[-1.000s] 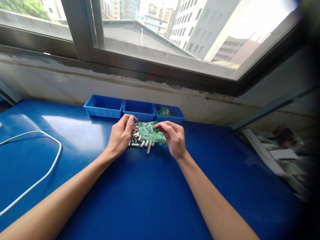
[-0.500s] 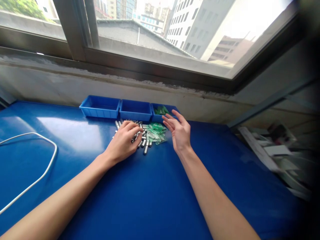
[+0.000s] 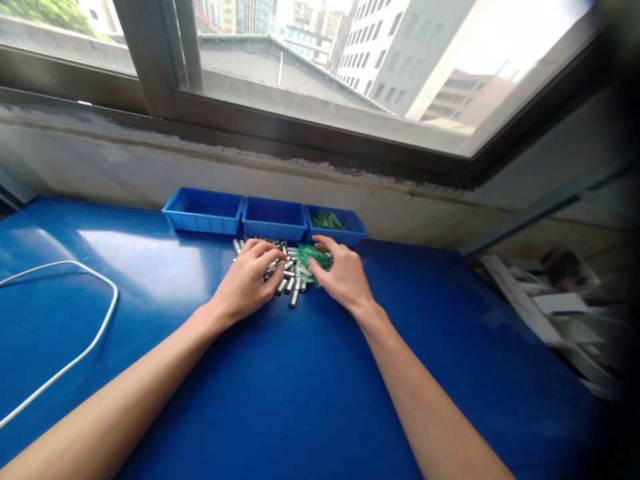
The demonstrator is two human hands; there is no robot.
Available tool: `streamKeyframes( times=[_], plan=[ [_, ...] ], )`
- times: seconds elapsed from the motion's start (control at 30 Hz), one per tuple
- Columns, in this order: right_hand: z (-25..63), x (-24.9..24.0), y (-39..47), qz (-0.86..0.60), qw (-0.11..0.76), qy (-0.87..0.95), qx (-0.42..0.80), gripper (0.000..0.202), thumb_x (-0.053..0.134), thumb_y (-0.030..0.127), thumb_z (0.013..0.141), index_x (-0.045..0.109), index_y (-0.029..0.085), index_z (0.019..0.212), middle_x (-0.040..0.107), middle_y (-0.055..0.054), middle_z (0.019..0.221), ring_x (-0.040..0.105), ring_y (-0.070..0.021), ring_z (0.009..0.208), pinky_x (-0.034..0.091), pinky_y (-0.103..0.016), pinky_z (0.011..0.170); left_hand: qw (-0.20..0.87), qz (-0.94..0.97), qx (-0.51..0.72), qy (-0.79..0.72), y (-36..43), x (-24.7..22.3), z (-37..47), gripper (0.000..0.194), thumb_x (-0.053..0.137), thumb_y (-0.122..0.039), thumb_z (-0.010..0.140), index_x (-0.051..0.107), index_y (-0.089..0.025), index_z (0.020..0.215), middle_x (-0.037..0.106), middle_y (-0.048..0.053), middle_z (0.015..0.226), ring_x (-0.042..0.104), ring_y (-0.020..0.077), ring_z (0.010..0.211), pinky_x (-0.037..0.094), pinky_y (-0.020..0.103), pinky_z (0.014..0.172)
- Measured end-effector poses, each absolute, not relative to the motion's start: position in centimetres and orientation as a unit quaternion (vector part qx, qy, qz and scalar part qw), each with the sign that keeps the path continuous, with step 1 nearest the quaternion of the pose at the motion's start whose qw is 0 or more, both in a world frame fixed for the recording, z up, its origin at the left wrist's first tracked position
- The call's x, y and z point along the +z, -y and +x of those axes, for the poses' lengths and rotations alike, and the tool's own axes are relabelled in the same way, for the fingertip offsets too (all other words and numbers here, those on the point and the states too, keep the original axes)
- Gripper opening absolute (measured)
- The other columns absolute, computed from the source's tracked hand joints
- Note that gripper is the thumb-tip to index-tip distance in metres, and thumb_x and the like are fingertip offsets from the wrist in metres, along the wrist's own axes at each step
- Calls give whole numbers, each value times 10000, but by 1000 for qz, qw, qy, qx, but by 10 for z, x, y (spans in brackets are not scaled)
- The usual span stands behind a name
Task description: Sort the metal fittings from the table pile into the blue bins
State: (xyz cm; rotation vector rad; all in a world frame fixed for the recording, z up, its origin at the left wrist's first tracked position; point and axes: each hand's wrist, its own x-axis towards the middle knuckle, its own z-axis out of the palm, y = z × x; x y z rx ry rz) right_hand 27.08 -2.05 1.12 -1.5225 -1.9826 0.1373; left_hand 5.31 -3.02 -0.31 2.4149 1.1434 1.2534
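A blue bench [image 3: 300, 387] fills most of the lower view, below a wide window [image 3: 320, 123] with a dark frame. A white cable [image 3: 116, 293] curves across the bench's left side, and a blurred clutter of pale items [image 3: 560, 303] lies off to the right. Along the bench's far edge, three blue bins stand in a row: the left bin [image 3: 204, 220], the middle bin [image 3: 275, 230] and the right bin [image 3: 345, 236], which holds green packets [image 3: 327, 221].

The left hand [image 3: 245, 280] arches over the left part of a pile of short metal pieces [image 3: 294, 297], its fingers curled, thumb and forefinger apart. The right hand [image 3: 344, 272] curves around the right side of a green plastic heap [image 3: 304, 257], thumb and forefinger also apart; whether its fingers grip any of it, I cannot tell. Both heaps lie on the bench in front of the middle and right bins, meeting between the hands. The smallest things, the metal pieces, point in many directions.
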Motion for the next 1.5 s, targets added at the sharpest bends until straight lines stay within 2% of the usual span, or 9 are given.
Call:
streamKeyframes(
  times=[0.23,0.37,0.53,0.7,0.87,1.03,1.2,1.33,1.5],
  plan=[
    [267,18,20,-509,463,721,77,182,653,313,920,777,235,1027,781,-65,1063,713,-251,1013,554,-409,953,96,802,429,-404,31,-2,53,198,544,-212,975,678,-186,1118,691,76,1083,566,241,1073,486,398,968],
    [260,20,17,-500,581,565,305,347,796,443,789,735,198,1026,782,-51,889,735,-208,755,608,-341,712,104,819,415,-383,32,1,54,303,548,-256,981,647,-192,1261,681,90,1195,560,250,1145,473,406,1027],
    [256,21,16,-485,604,453,441,481,923,426,611,624,201,913,705,23,660,686,-144,573,565,-232,557,99,836,389,-373,34,3,55,403,558,-299,982,597,-189,1367,652,110,1293,532,271,1221,453,436,1084],
    [258,22,15,-480,629,412,451,467,935,403,599,551,207,780,672,44,654,722,-137,613,601,-202,596,99,847,363,-375,34,2,55,460,531,-312,996,538,-200,1443,633,110,1346,506,286,1262,431,475,1119],
    [278,17,2,-446,689,295,488,302,871,235,698,592,207,808,760,-6,868,768,-165,970,638,-199,851,101,847,360,-377,35,2,56,461,527,-316,999,529,-226,1451,632,111,1340,513,285,1259,438,486,1112],
    [294,14,-6,-455,682,291,492,138,762,196,777,659,198,869,782,-59,1007,719,-195,1136,622,-272,968,103,850,355,-375,35,3,56,441,524,-315,1003,547,-222,1433,634,108,1333,522,279,1247,442,467,1106],
    [289,16,-2,-470,667,375,440,325,802,174,695,702,198,1003,768,-62,1122,714,-227,1146,562,-365,1064,95,856,348,-371,35,1,55,404,522,-306,1001,586,-206,1386,634,111,1337,523,285,1244,437,481,1110],
    [289,15,-1,-486,626,484,371,437,781,243,730,692,220,1156,700,-74,1311,695,-239,1175,534,-420,1067,91,858,348,-368,34,0,55,383,526,-307,1000,602,-197,1359,634,120,1335,525,287,1243,438,492,1112],
    [294,21,8,-588,454,655,140,239,700,389,831,754,207,975,780,-69,958,724,-238,865,582,-403,846,89,858,345,-369,34,-1,55,377,522,-318,1004,606,-204,1353,632,128,1330,528,292,1245,442,505,1108]
  ],
)
